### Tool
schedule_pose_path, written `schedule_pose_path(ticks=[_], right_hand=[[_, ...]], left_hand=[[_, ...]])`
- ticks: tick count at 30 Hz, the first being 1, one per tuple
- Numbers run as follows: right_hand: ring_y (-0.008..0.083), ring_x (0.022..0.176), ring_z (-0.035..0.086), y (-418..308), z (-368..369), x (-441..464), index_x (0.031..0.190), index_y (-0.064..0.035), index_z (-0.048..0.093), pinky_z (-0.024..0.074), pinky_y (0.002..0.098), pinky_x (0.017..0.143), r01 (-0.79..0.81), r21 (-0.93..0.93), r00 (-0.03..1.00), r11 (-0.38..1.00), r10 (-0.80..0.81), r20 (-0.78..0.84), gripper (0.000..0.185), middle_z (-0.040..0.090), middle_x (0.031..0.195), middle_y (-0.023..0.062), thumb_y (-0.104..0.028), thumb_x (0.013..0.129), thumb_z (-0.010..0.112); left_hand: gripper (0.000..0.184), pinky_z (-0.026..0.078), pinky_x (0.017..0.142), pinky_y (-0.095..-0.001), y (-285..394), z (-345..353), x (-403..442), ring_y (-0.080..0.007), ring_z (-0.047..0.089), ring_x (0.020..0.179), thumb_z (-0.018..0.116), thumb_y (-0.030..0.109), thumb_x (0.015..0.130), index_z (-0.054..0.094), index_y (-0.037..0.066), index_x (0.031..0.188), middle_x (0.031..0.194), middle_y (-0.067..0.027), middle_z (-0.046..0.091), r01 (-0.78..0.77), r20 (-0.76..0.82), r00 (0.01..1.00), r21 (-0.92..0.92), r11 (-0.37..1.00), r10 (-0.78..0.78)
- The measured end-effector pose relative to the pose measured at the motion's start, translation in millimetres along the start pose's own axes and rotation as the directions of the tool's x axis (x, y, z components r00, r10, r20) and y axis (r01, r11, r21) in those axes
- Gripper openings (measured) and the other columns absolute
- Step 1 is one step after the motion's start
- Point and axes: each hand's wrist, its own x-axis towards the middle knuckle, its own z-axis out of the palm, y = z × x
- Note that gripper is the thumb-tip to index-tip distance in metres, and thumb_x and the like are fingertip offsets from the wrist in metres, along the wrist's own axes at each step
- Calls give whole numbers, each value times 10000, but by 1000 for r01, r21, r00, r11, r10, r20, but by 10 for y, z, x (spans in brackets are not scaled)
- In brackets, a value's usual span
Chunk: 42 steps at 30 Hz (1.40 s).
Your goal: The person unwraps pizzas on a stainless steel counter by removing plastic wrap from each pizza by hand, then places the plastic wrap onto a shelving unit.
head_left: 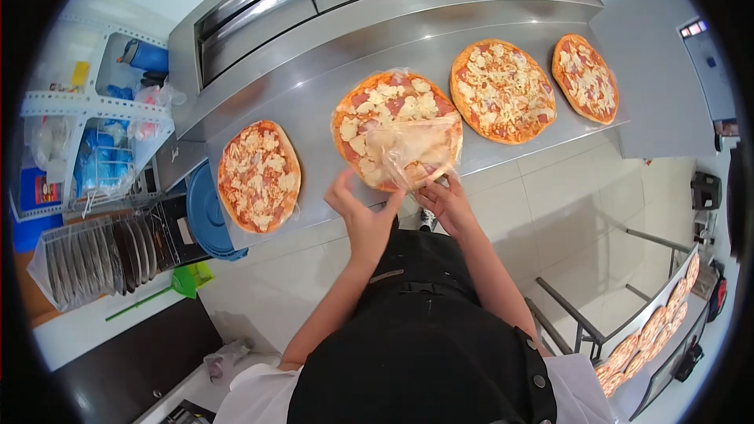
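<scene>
Four pizzas topped with cheese lumps and pinkish slices lie in a row on a steel counter. In front of me is the second pizza from the left [369, 106]; clear plastic wrap [416, 145] lies crumpled and folded over its near right part. My left hand [360, 212] is at that pizza's near edge, fingers and thumb spread apart, the thumb close to the wrap. My right hand [448, 206] has its fingers curled at the near right edge, pinching the wrap there. Beside these are the leftmost pizza [261, 177], a third pizza [503, 93] and the rightmost pizza [585, 78].
The steel counter [314, 86] has a raised back ledge with metal lids behind it. To the left stand a white shelf [94, 106] with bags, a blue round bin [210, 212] and a rack of trays [102, 255]. More pizzas [648, 330] lie on a table at lower right.
</scene>
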Motion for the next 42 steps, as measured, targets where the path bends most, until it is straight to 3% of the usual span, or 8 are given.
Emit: schedule_pose_path(ticks=[10, 15, 19, 24, 29, 33, 36, 42], right_hand=[[235, 925, 585, 92, 22, -3, 1191, -108, 323, 483, 384, 818, -26, -156, 998, 987, 16, -61, 391, 549, 1054, 157, -62, 873, 546], [225, 906, 580, 133, 90, 50, 1170, -95, 331, 467, 400, 838, 34, -128, 991, 991, -50, -127, 373, 534, 1061, 148, -67, 869, 550], [218, 905, 570, 102, 103, 60, 1197, -87, 319, 453, 399, 862, 83, -139, 982, 987, -105, -160, 394, 520, 1066, 145, -77, 872, 543], [223, 919, 564, -40, 13, -92, 1234, -62, 302, 462, 395, 854, 102, -176, 993, 979, -110, -37, 418, 507, 1083, 155, -68, 878, 520], [230, 955, 554, -33, 98, -84, 1258, -41, 299, 466, 389, 855, 72, -132, 997, 989, -73, -4, 429, 501, 1105, 154, -69, 883, 505], [225, 962, 556, -36, 85, -52, 1248, -30, 314, 468, 382, 857, 68, -153, 994, 986, -80, -68, 430, 504, 1111, 156, -52, 870, 517], [223, 960, 560, -40, 31, -4, 1250, -31, 314, 474, 363, 842, 92, -205, 992, 974, -108, -70, 452, 504, 1120, 160, -45, 857, 537], [216, 947, 574, 2, -44, 47, 1268, -39, 306, 489, 298, 780, 271, -517, 952, 812, -304, 23, 547, 507, 1146, 168, -31, 809, 603]], left_hand=[[283, 383, 770, -266, -289, 569, -198, -153, 471, 787, 600, 214, 845, 462, 39, 1019, 841, -44, 466, 580, 293, 807, -556, 595, -513], [124, 371, 636, -194, -408, 433, -276, -84, 431, 638, 495, 192, 919, 502, 78, 873, 727, 36, 465, 423, 413, 721, -898, -118, -557], [169, 383, 616, -234, -819, 451, -212, -95, 457, 678, 443, 202, 940, 507, 70, 855, 733, -13, 481, 357, 124, 833, -865, 353, -539], [192, 382, 675, -219, -1237, 437, 323, -135, 458, 709, 469, 225, 929, 577, 72, 887, 866, -68, 474, 263, -206, 929, -222, 939, -309], [180, 383, 769, -311, -1094, 226, 773, -233, 461, 834, 536, 256, 873, 599, 95, 919, 926, -108, 468, -33, -240, 960, 416, 909, 144], [191, 372, 815, -325, -279, 104, 1019, -248, 480, 844, 554, 255, 831, 597, 96, 928, 936, -104, 494, -220, 64, 975, 88, 971, 215], [183, 394, 813, -330, 66, 378, 1101, -258, 489, 843, 572, 185, 783, 597, 84, 933, 949, -81, 515, -726, 493, 432, -308, 615, 755], [214, 419, 801, -352, 479, 904, 1121, -250, 475, 893, 572, 101, 702, 603, 74, 912, 935, -70, 515, -755, 832, 35, -341, 560, 553]])
